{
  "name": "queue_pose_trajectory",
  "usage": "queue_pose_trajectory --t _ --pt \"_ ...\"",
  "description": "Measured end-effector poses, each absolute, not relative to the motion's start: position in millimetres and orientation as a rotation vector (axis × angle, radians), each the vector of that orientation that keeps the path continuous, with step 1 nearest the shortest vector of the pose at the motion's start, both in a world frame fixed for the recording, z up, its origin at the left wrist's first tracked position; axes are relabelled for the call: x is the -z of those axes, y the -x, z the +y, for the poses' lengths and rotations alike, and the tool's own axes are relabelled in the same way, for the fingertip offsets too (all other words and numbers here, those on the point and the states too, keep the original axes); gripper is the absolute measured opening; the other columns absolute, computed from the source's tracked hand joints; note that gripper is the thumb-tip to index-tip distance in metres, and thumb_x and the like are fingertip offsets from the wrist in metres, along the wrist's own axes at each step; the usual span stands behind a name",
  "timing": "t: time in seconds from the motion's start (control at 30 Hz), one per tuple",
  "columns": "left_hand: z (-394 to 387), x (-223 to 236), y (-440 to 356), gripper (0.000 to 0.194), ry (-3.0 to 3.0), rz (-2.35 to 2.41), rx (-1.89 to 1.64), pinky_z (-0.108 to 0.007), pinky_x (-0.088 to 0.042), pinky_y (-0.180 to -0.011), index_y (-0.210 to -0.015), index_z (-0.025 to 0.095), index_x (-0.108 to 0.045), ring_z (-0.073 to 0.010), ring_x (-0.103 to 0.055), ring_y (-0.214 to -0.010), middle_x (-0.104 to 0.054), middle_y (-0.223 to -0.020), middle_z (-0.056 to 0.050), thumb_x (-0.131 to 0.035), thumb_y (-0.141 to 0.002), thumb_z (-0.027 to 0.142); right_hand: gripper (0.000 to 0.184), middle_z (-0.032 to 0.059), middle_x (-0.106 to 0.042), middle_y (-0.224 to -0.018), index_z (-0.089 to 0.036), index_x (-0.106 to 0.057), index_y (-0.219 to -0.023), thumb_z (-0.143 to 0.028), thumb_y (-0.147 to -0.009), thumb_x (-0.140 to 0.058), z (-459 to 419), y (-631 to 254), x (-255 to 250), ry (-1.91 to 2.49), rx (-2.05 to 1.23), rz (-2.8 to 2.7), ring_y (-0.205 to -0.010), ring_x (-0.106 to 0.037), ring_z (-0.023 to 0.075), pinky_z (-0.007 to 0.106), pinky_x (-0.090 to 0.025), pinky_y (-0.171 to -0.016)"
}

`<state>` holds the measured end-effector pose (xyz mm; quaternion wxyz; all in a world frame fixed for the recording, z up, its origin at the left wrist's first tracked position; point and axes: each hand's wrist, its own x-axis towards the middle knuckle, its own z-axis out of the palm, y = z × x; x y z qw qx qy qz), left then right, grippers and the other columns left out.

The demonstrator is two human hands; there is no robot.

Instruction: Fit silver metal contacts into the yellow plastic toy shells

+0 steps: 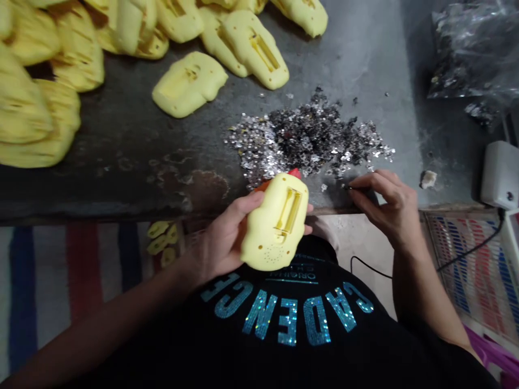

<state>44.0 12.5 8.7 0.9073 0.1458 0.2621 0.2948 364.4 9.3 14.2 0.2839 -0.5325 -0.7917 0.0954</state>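
1. Holding a yellow plastic toy housing [275, 224] in the left hand [219, 232], fingers curled around it, long axis pointing away from the body.
2. Right hand [385, 208], to the housing's right, pinches a small dark item [347, 187] between fingertips; item's kind too small to tell.
3. Silver-and-black sequin pile [308, 138] lies just beyond the housing on a grey workbench [121, 108].

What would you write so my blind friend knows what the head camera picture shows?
A person's left hand holds a yellow plastic casing at a dark table; the right hand pinches something tiny beside a heap of silver flakes.
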Motion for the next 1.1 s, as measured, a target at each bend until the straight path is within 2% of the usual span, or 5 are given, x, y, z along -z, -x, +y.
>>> queue_pose_trajectory --t 0.23,0.43,0.6,0.77,1.1 --pt "11.2 -20.6 -53.0 0.089 -0.303 0.562 -0.646 -0.040 -0.072 -0.091 -0.174 0.020 -0.054 -0.0325 -0.089 -0.104 -0.087 -0.135 -0.015 -0.084 -0.098 0.053 0.032 0.0025 -0.084 -0.106 -0.028 -0.076 -0.119 -0.006 -0.098 -0.084 15.6 -311.0 -43.8 0.945 -0.481 -2.052 -0.089 -0.080 0.0226 0.041 -0.064 -0.080" --pt "8.0 -23.0 -49.9 0.081 -0.253 0.508 -0.655 -0.043 -0.072 -0.097 -0.168 0.021 -0.060 -0.0345 -0.086 -0.117 -0.086 -0.138 -0.014 -0.083 -0.097 0.050 0.026 0.0043 -0.085 -0.107 -0.025 -0.075 -0.122 -0.011 -0.101 -0.085 26.7 -296.1 -47.4 0.875 -0.273 -2.221 -0.091 -0.080 0.0217 0.039 -0.065 -0.081" --pt "6.9 -19.2 -50.2 0.091 -0.290 0.497 -0.630 -0.046 -0.070 -0.099 -0.169 0.019 -0.058 -0.0356 -0.086 -0.111 -0.086 -0.133 -0.015 -0.086 -0.093 0.060 0.023 0.0035 -0.086 -0.109 -0.028 -0.075 -0.125 -0.015 -0.107 -0.080 26.2 -294.7 -50.8 0.878 -0.201 -2.306 -0.092 -0.079 0.0215 0.040 -0.064 -0.082" --pt "6.4 -18.8 -50.1 0.090 -0.341 0.512 -0.644 -0.046 -0.068 -0.102 -0.169 0.018 -0.058 -0.0388 -0.084 -0.122 -0.086 -0.134 -0.017 -0.084 -0.095 0.062 0.037 0.0024 -0.088 -0.114 -0.036 -0.073 -0.136 -0.015 -0.107 -0.078 20.3 -294.7 -53.9 0.926 -0.210 -2.362 -0.090 -0.078 0.0229 0.044 -0.064 -0.081" --pt "4.5 -11.1 -48.4 0.097 -0.346 0.475 -0.639 -0.046 -0.070 -0.099 -0.177 0.021 -0.046 -0.0382 -0.086 -0.120 -0.083 -0.143 -0.018 -0.081 -0.098 0.064 0.041 0.0038 -0.089 -0.118 -0.035 -0.075 -0.138 -0.011 -0.105 -0.078 17.0 -297.1 -50.0 0.919 -0.270 -2.308 -0.092 -0.080 0.0249 0.046 -0.065 -0.081"
